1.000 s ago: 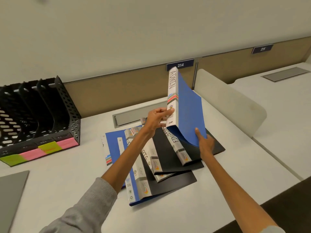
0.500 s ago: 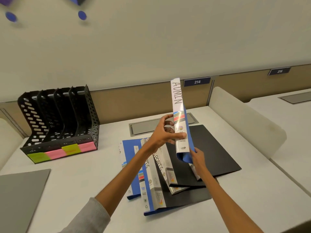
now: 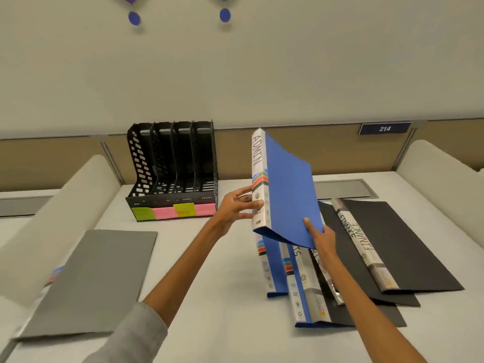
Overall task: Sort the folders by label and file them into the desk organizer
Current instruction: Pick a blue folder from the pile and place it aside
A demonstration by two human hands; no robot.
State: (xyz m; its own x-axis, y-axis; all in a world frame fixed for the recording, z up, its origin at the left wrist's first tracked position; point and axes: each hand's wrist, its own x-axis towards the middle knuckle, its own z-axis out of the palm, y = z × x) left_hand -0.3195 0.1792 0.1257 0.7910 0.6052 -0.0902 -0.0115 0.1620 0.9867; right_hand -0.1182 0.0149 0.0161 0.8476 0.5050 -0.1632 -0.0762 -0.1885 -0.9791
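Blue plastic, spine lettered ADMIN: the folder (image 3: 288, 189) was held upright above the desk (image 3: 222, 323), its lower edge clear of the pile of folders (image 3: 301, 284) lying at its five o'clock. The left hand (image 3: 237, 208) gripped the spine, fingers and thumb curled round it; the right hand (image 3: 320, 235) pinched the cover's bottom corner. At the folder's nine o'clock stood the black desk organizer (image 3: 172, 174), coloured sticky notes (image 3: 170, 212) along its front lip, with a strip of bare desk between it and the left hand. A grey folder (image 3: 91, 281) lay flat at seven o'clock, near the desk's left edge. Half a second earlier the folder showed spine-on, the right hand at its foot; since then its cover had turned toward the camera, and a black folder (image 3: 408, 247) marked FINANCE had come into sight.
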